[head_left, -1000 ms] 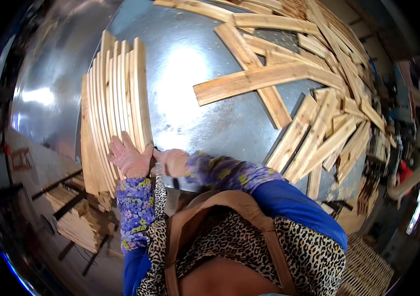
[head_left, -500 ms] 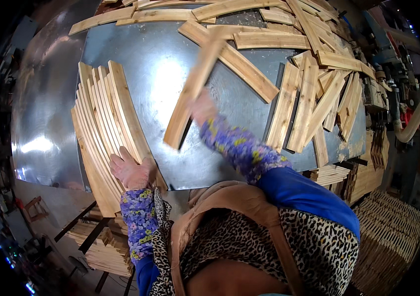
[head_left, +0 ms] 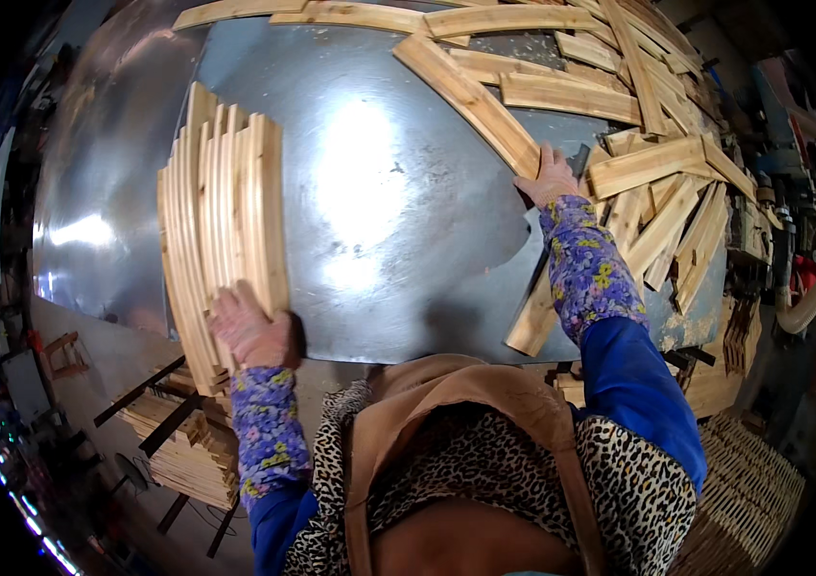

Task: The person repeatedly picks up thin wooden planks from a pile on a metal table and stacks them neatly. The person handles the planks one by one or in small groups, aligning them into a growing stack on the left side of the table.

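My left hand point(head_left: 252, 328) lies over the near part of a row of curved wooden slats point(head_left: 224, 206), its fingers stretched along their upper edges. The slats stand side by side at the left of the metal-topped table point(head_left: 398, 298), their far ends uneven. My right hand point(head_left: 554, 179) is at the near end of a slanting wooden slat point(head_left: 470, 104), with thumb and fingers closed around that end. Another slat point(head_left: 534, 317) lies partly hidden under my right forearm.
Many loose slats point(head_left: 652, 168) lie crisscrossed at the right and along the table's far edge. Below the table's left corner, a stack of wooden pieces point(head_left: 192, 461) sits on dark bars. A stacked pile of wood point(head_left: 744, 480) stands at the lower right.
The slat my right hand carried over the table's middle is no longer there. That hand has moved right to the slanting slat. The left row stands straighter under my left hand.
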A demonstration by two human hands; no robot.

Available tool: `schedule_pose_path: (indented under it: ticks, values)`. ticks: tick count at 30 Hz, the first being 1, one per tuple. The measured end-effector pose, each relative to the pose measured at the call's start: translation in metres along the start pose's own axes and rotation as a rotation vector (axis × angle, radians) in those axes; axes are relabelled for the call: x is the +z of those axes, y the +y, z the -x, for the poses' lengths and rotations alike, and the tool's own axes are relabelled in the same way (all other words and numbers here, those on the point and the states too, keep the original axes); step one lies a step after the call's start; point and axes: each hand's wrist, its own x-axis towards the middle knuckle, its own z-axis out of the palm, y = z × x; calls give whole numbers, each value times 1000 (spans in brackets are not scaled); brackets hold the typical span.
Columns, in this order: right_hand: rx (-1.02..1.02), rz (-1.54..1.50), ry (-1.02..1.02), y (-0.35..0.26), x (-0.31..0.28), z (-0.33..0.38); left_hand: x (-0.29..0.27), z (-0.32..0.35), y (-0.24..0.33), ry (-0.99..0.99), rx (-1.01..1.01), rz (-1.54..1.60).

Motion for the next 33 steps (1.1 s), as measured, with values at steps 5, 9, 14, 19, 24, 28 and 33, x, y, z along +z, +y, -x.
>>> schedule_pose_path:
  ticks: [5,9,14,19,24,28,33]
  values:
    - [11,-490,-414,-32,4,28,14,10,45,493,250,488]
    - [-211,-821,-731,-66,42,30,48,-26,167,-564,157,1395]
    - [627,-1599,-38,-16,48,-100,70,-44,220,-728,-9,1627]
    - [956,-1657,11,4,29,-177,77,-27,177,-738,21,1862]
    - [614,-1705,38,-41,22,-108,101,-45,135,-218,25,1559]
    - [432,-1558,-70,-86,19,24,87,-48,96,-195,-4,1225]
    - [336,-1038,-360,-175,14,168,31,-3,91,-76,244,828]
